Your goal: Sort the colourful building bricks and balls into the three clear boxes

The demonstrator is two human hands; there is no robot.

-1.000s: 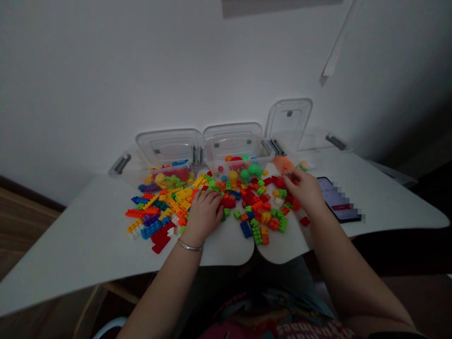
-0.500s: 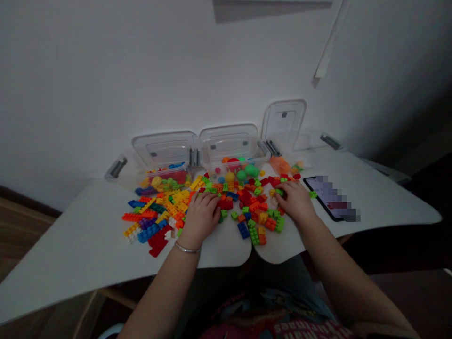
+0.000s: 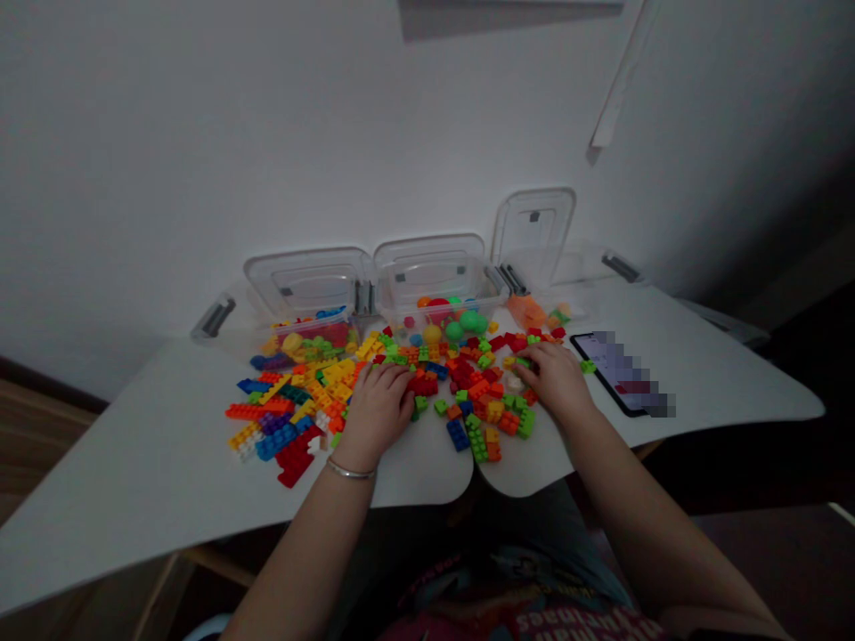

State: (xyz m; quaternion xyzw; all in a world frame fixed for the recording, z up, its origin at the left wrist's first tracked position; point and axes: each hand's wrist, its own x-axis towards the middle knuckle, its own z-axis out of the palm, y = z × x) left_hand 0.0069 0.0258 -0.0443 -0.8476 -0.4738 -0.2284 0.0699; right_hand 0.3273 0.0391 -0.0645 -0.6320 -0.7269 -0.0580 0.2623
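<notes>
A heap of colourful toy building bricks is spread over the white table between and around my hands. My left hand point(image 3: 379, 411), a silver bangle at its wrist, lies palm down over the heap with its fingers stretched forward. Beside its fingertips is a red brick point(image 3: 423, 385); whatever is under the palm is hidden. At the heap's right side my right hand point(image 3: 558, 379) rests with fingers extended and the thumb apart. Its fingertips are at small yellow and green bricks, close to a whitish piece point(image 3: 513, 383). A blue brick point(image 3: 458, 435) lies nearer the front edge.
Clear plastic boxes stand along the wall: the left box point(image 3: 313, 349) holds bricks, the middle box point(image 3: 401, 331) coloured balls, and the right one orange pieces point(image 3: 527, 311). Their lids lean behind. A phone point(image 3: 611, 374) lies right of my right hand on the white table point(image 3: 166, 445).
The whole view has shifted very slightly. Both hands stay at nearly the same places on the bricks, and the whitish piece by my right fingertips shows a little more clearly.
</notes>
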